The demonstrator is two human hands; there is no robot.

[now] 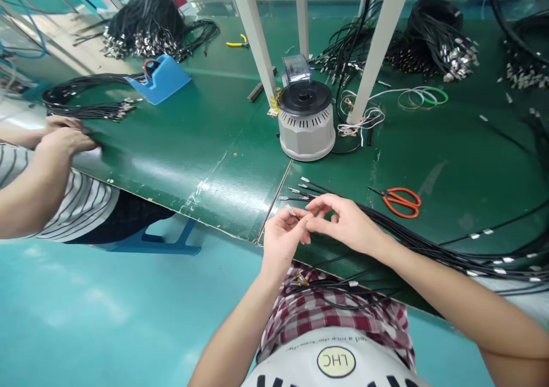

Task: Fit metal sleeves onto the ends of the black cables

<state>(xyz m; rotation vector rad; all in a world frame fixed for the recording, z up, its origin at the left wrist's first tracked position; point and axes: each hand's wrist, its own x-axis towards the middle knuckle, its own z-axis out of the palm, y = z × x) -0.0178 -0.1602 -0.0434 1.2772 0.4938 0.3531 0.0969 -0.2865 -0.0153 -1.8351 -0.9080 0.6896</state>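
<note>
Above the table's front edge, my left hand (281, 238) is closed on a thin black cable whose silvery connector (290, 210) sticks up between the fingers. My right hand (343, 224) is also closed, its fingertips pinched together against the left fingers. What lies in that pinch is hidden. Just beyond my hands, several black cables (403, 231) with metal ends lie in a bundle running off to the right, passing by my right forearm. More black cables (330, 285) rest across my lap below the table edge.
Orange-handled scissors (402, 202) lie right of my hands. A grey round device with a black top (306, 124) stands ahead, beside white posts (253, 38). Cable heaps (150, 21), a blue tape dispenser (160, 81) and yellow-handled pliers (238, 43) lie farther back. A co-worker's hands (68, 135) are at left.
</note>
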